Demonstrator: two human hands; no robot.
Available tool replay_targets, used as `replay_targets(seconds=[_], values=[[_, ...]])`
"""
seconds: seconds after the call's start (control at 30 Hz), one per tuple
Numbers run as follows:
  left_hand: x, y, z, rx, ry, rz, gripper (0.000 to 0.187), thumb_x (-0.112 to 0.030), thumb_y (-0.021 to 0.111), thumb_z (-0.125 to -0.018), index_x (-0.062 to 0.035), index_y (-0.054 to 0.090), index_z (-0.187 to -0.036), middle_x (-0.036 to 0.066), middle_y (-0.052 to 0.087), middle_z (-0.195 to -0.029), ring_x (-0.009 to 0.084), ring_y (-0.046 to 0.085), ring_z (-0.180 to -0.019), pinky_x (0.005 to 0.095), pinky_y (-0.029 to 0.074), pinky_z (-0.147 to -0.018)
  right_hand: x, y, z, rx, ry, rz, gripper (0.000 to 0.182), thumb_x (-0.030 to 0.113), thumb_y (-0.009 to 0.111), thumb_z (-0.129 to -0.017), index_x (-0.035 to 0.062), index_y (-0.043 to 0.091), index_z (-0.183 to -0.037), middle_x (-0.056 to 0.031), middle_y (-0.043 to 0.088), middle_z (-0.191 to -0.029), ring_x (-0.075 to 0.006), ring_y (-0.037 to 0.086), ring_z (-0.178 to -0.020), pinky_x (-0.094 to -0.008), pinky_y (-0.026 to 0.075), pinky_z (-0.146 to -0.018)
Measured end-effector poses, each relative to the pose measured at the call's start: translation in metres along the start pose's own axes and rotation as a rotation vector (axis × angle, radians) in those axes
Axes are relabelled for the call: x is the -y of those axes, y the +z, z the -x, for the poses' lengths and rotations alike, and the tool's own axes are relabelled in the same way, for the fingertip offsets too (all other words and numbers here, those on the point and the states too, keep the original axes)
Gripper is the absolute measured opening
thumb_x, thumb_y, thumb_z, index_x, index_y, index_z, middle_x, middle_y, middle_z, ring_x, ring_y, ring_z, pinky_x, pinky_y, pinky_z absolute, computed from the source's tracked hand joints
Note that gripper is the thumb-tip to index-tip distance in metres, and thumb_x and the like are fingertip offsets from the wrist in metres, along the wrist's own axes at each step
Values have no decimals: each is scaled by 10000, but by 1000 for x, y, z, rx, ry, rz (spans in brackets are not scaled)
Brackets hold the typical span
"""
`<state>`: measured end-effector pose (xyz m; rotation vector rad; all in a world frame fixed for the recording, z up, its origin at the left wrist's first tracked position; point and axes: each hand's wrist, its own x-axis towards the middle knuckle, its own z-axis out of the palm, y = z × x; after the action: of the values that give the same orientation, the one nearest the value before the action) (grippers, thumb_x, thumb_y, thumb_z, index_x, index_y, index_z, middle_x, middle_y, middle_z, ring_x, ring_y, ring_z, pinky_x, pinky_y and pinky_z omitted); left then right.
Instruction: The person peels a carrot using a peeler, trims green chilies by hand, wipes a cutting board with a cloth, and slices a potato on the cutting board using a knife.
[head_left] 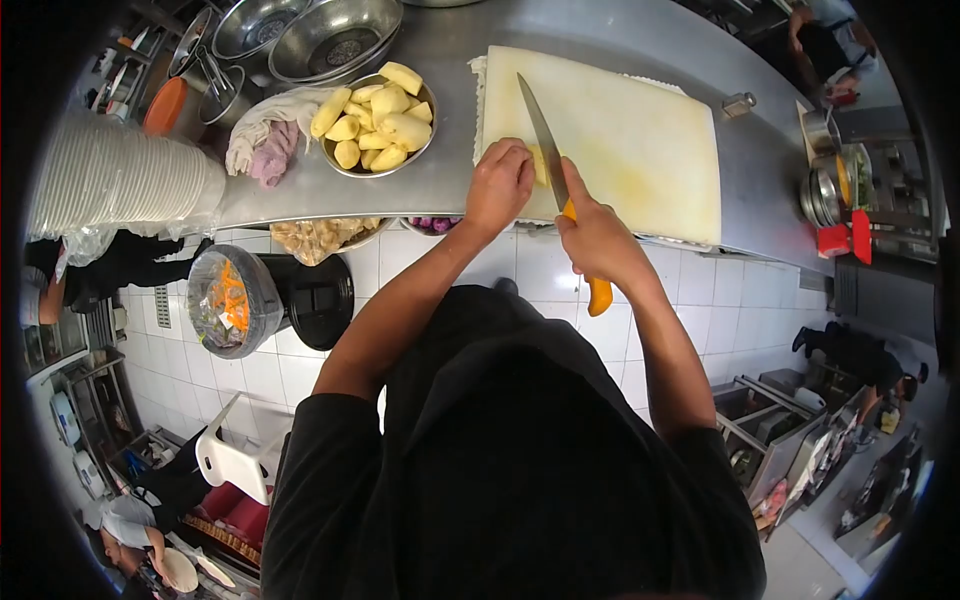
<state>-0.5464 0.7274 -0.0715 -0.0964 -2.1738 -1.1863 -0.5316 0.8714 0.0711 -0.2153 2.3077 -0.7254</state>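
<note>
My right hand (598,235) grips the orange handle of a long kitchen knife (540,118), its blade lying across the left part of a white cutting board (650,130). My left hand (502,180) is closed at the board's near left edge, with fingertips curled against a yellow piece of peeled potato (541,166). That piece lies between my left fingers and the blade, and is partly hidden by them. To the left, a metal bowl (378,172) holds several peeled potatoes (385,105).
A crumpled cloth (265,135), steel colanders (335,40) and stacked plastic containers (130,170) stand left on the steel counter (440,60). Below are a lined bin (235,305) with orange peelings and a white stool (235,450). Other people work at the left and right edges.
</note>
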Motion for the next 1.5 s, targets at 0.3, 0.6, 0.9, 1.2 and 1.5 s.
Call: replay_targets(seconds=[0.3, 0.6, 0.9, 1.2, 1.5], values=[[-3, 0, -1, -10, -20, 1, 50, 37, 639, -764, 12, 605, -790, 123, 620, -879, 317, 604, -810, 391, 506, -727, -16, 10, -8, -71, -93, 40, 704, 92, 445, -923, 127, 97, -1534, -174, 605, -701, -235, 582, -481, -382, 508, -527], [-3, 0, -1, 4, -25, 3, 47, 39, 640, -758, 15, 606, -781, 131, 624, -877, 323, 606, -814, 394, 508, -731, -45, 41, -45, -238, -272, 80, 747, 78, 471, -897, 128, 77, -1530, -248, 627, -772, -338, 593, -608, -430, 485, -642], [-2, 0, 0, -10, -15, 15, 54, 41, 639, -759, 17, 607, -795, 141, 624, -876, 328, 608, -815, 388, 510, -734, -2, 1, -11, -13, -39, -46, 705, 83, 449, -894, 78, 124, -1520, -232, 637, -735, -293, 611, -526, -413, 502, -572], [0, 1, 0, -20, -5, 11, 44, 40, 639, -760, 17, 614, -788, 131, 626, -873, 324, 606, -806, 389, 508, -731, 9, -4, 6, 29, 52, 8, 699, 104, 442, -922, 127, 103, -1533, -175, 619, -754, -226, 593, -494, -372, 518, -541], [-3, 1, -1, -26, -20, 17, 39, 37, 640, -762, 14, 616, -783, 122, 625, -869, 317, 609, -808, 388, 509, -728, -11, 9, -4, -48, -57, 43, 711, 92, 454, -923, 125, 90, -1533, -178, 621, -734, -238, 586, -486, -380, 518, -546]])
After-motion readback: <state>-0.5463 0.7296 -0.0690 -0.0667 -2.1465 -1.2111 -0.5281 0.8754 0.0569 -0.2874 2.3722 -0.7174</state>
